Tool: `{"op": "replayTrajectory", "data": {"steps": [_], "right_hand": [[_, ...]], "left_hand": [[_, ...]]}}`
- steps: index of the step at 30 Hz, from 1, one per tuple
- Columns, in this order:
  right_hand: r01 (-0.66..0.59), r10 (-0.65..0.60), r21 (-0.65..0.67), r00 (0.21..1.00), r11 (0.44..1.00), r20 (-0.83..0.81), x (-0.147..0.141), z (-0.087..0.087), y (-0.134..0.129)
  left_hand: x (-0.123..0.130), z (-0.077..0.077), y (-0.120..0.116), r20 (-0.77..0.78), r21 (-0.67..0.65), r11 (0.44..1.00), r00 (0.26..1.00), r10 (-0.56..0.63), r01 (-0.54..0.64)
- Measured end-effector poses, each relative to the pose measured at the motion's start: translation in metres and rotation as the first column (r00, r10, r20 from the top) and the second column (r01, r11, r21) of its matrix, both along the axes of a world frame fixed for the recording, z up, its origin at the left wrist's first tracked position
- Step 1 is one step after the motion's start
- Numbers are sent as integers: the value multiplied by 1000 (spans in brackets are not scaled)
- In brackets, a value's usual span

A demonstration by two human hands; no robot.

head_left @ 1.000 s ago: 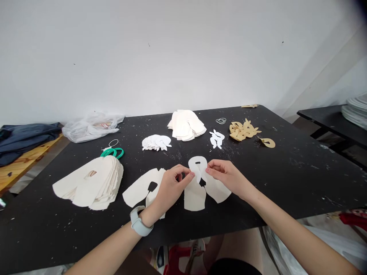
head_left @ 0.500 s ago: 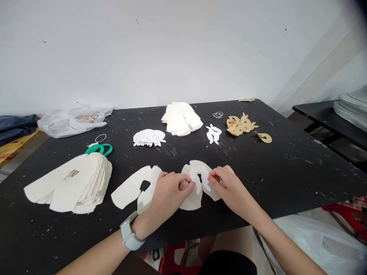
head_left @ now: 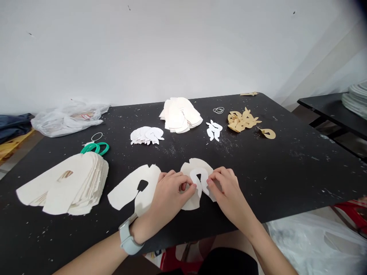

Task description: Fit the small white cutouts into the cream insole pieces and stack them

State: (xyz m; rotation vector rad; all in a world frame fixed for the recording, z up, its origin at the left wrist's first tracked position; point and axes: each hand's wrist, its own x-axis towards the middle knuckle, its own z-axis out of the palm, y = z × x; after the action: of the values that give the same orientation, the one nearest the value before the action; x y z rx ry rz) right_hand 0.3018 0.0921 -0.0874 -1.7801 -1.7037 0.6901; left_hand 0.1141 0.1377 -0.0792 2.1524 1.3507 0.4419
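A small white U-shaped piece (head_left: 197, 172) lies over the middle of a larger cream horseshoe-shaped piece (head_left: 189, 203) near the table's front edge. My left hand (head_left: 172, 191) pinches the small piece's left side between thumb and index finger. On its right side my right hand (head_left: 226, 189) pinches it in the same way. Another cream horseshoe piece (head_left: 123, 189) lies flat to the left, partly under my left hand. Farther left is a thick stack of cream pieces (head_left: 57, 194).
Green-handled scissors (head_left: 103, 148) and a plastic bag (head_left: 54, 124) lie at left. Behind my hands are small white pieces (head_left: 143, 134), a cream pile (head_left: 180, 114), more white pieces (head_left: 214, 130), elastic bands (head_left: 218, 110) and tan pieces (head_left: 242, 120). A side table (head_left: 321, 105) stands right.
The view has shifted slightly. The small white piece's two legs have come closer together between my hands, and its opening is narrower. Both hands still pinch its sides.
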Motion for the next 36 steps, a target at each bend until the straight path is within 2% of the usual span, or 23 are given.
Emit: {"op": "replayTrajectory", "data": {"steps": [5, 18, 32, 36], "right_hand": [[45, -45, 18, 999, 999, -7, -1, 0, -1], [29, -30, 5, 985, 1000, 172, -6, -7, 0], [-60, 59, 8, 994, 998, 89, 7, -3, 4], [-61, 59, 13, 991, 998, 122, 5, -3, 3]], "left_hand": [[-2, 3, 2, 68, -9, 998, 996, 56, -56], [1, -4, 5, -19, -26, 999, 999, 37, -37], [4, -7, 1, -60, 87, 996, 998, -14, 19], [5, -8, 2, -55, 85, 996, 998, -9, 14]]}}
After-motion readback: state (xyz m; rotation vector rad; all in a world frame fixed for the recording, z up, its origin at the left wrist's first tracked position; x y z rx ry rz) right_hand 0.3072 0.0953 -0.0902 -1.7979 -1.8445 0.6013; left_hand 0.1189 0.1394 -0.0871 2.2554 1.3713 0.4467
